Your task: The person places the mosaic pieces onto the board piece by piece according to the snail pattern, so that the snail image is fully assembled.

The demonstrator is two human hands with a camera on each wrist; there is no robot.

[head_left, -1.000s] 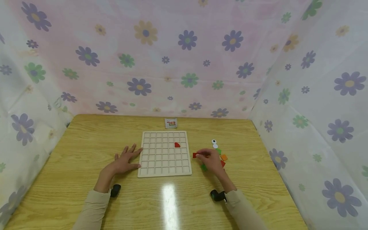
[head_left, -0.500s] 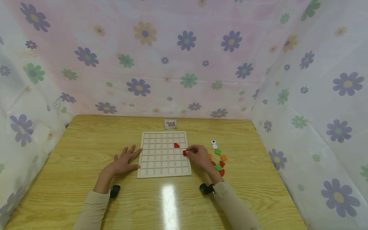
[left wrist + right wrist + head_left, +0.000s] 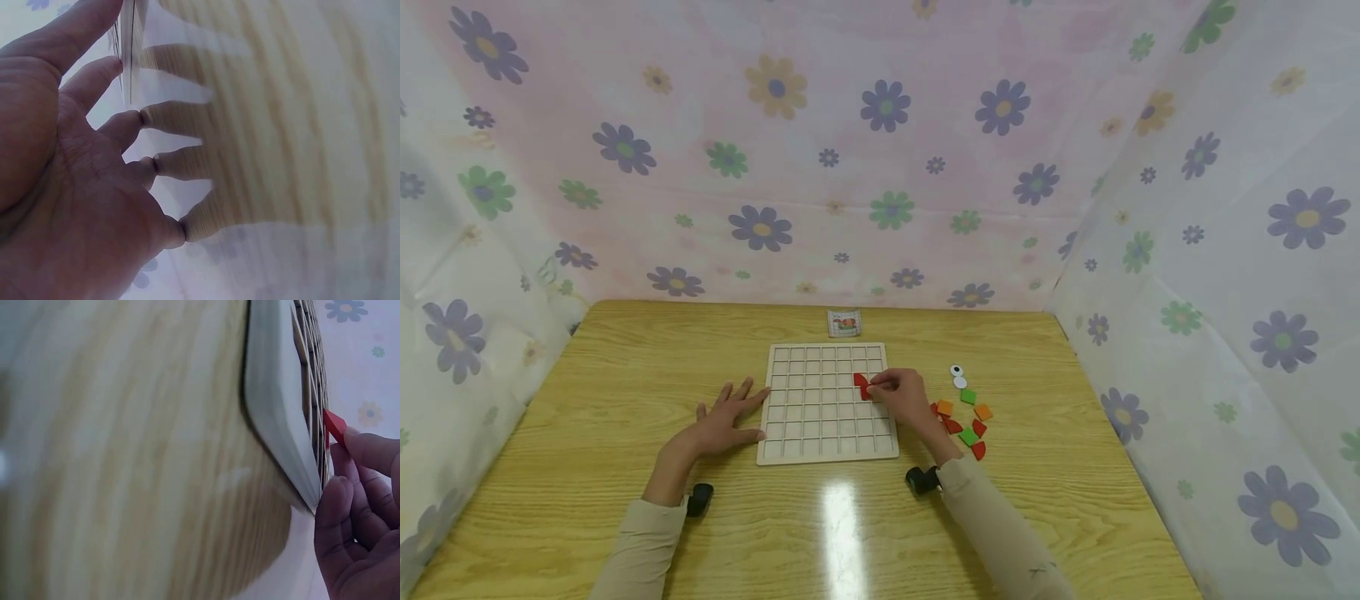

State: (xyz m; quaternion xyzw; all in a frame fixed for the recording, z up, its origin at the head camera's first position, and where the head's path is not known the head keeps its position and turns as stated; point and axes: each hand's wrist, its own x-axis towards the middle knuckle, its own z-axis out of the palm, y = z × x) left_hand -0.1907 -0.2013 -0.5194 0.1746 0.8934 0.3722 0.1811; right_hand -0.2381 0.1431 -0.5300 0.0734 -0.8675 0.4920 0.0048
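Observation:
A pale wooden grid board (image 3: 827, 460) lies on the table. A red quarter-round tile (image 3: 859, 379) sits in one of its cells, right of the middle. My right hand (image 3: 906, 402) pinches a red tile (image 3: 334, 425) between thumb and finger, over the cell just below the first one. Part of that tile is hidden by the fingers. At the board's left edge my left hand (image 3: 722, 423) rests with fingers spread, its thumb and index finger touching the rim. In the left wrist view the palm (image 3: 81, 181) and fingertips on the tabletop show.
Right of the board are loose tiles: green squares (image 3: 967, 397), orange squares (image 3: 983, 412), several red pieces (image 3: 979, 451), a white disc (image 3: 960, 382) and an eye disc (image 3: 957, 370). A small picture card (image 3: 844, 323) lies behind the board. Flowered sheets surround the table (image 3: 647, 358).
My right hand has carried the red tile leftward from beside the board to a cell below the placed red one, uncovering the loose tiles. The left hand has stayed put.

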